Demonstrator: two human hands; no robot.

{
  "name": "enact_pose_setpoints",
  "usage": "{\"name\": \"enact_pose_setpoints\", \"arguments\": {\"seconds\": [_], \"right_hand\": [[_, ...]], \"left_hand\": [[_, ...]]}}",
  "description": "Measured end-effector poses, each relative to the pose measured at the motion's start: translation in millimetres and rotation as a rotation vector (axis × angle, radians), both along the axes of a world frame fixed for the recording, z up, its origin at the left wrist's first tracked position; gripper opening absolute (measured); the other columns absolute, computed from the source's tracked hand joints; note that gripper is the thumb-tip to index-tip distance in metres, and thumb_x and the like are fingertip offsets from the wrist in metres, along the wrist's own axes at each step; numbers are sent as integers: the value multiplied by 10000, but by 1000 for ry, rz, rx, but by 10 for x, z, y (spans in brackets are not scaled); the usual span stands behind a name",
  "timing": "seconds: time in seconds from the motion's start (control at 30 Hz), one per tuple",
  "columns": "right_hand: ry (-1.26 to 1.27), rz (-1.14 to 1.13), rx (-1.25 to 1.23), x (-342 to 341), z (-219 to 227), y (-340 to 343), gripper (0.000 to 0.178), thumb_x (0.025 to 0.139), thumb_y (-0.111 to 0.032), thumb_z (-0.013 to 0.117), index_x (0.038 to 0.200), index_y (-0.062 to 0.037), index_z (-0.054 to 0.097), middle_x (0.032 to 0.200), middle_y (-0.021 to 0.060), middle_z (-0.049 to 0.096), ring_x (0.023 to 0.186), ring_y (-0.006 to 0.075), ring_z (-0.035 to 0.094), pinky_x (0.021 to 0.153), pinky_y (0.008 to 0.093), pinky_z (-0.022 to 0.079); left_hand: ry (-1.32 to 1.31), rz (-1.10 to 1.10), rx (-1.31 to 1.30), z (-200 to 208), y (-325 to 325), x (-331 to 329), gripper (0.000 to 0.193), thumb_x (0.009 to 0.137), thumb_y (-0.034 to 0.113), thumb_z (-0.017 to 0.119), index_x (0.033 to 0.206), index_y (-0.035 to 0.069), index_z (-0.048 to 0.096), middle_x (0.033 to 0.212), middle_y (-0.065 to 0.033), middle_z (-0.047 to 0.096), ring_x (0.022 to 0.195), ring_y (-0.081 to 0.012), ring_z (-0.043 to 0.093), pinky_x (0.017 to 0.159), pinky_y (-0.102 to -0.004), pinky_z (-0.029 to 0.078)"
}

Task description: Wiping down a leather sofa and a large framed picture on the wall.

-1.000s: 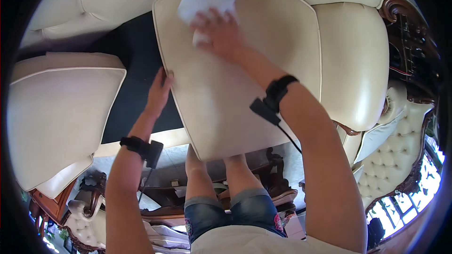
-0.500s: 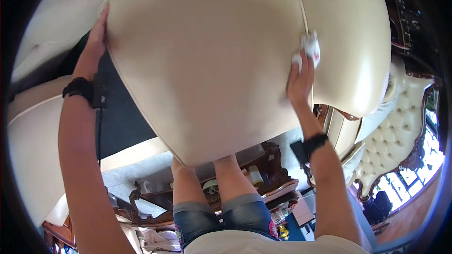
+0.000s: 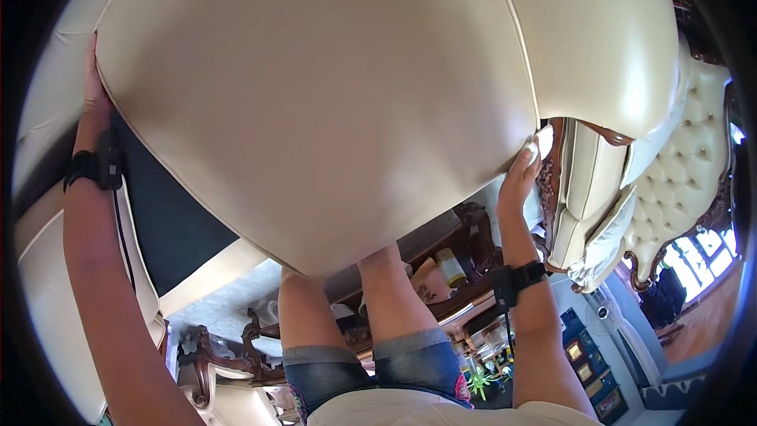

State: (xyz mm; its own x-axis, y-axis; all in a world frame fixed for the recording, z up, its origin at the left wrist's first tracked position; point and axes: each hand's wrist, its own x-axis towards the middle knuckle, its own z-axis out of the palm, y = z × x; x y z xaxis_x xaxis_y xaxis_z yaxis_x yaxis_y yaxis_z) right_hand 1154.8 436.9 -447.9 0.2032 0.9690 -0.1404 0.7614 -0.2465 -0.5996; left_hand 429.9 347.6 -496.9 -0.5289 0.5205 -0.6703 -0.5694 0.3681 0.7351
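Sofa base (image 3: 177,213), cushion (image 3: 331,118) between both grips (image 3: 96,88) (image 3: 518,173)

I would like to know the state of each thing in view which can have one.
Large cushion: smooth, partly covering the black seat base; raised or resting, unclear
Black seat base: partly uncovered
Left hand: against the cushion's left edge
Right hand: closed on white cloth
White cloth: bunched, partly hidden
Left wristband: strapped on
Right wristband: strapped on

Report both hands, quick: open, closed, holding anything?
Left hand: at the left edge of the cream sofa cushion; fingers partly hidden, open or closed cannot be told.
Right hand: closed on a white cloth at the cushion's near right corner.
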Motion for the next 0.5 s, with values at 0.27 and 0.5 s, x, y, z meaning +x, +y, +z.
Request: {"name": "enact_pose_setpoints", "arguments": {"seconds": [0.27, 0.5], "right_hand": [[722, -838, -435, 321, -381, -380, 511, 1023, -429, 388, 1401, -85, 373, 1361, 95, 477, 1238, 290, 506, 967, 455, 478], [1013, -952, -712, 83, -600, -955, 474, 1019, -454, 351, 1366, -141, 431, 1350, 61, 512, 1227, 280, 525, 964, 488, 485]], "left_hand": [[46, 84, 39, 452, -314, 325, 566, 929, 496, 491, 1291, 65, 541, 1199, -101, 626, 1075, -231, 610, 916, -378, 502], [157, 44, 107, 1537, -1114, 291, 534, 939, 445, 471, 1310, 64, 523, 1266, -96, 587, 1144, -235, 570, 968, -387, 463]]}}
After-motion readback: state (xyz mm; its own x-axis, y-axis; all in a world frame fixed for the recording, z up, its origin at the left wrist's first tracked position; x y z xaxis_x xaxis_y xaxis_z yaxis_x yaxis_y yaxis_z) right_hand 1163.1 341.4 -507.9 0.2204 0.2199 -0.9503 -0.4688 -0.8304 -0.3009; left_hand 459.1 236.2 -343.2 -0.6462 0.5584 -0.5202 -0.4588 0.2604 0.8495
